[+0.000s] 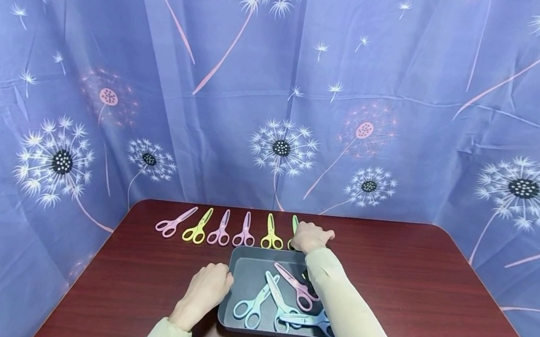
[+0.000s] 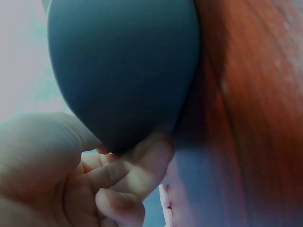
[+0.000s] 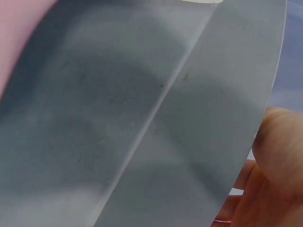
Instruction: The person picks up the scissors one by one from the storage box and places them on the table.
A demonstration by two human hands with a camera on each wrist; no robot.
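Observation:
A dark grey tray [image 1: 232, 323] lies near the front of the table. My left hand [image 1: 209, 286] grips its left wall; in the left wrist view the thumb and fingers [image 2: 151, 158] pinch the tray's corner. Beyond the tray's far rim my right hand [image 1: 311, 237] holds green scissors [image 1: 295, 223], whose handles are mostly hidden under the fingers. In the right wrist view that hand [image 3: 279, 161] shows behind the tray wall [image 3: 213, 104], the scissors out of sight. Inside the tray lie pink scissors [image 1: 295, 286], two light blue scissors [image 1: 258, 302] and blue scissors [image 1: 316, 321].
Behind the tray stretches a row of scissors, blades pointing away: purple scissors [image 1: 176, 222] at the left end, others in yellow and purple, yellow scissors [image 1: 271, 233] nearest the right hand. A blue dandelion-print cloth [image 1: 221, 175] hangs around the reddish-brown table [image 1: 414, 288].

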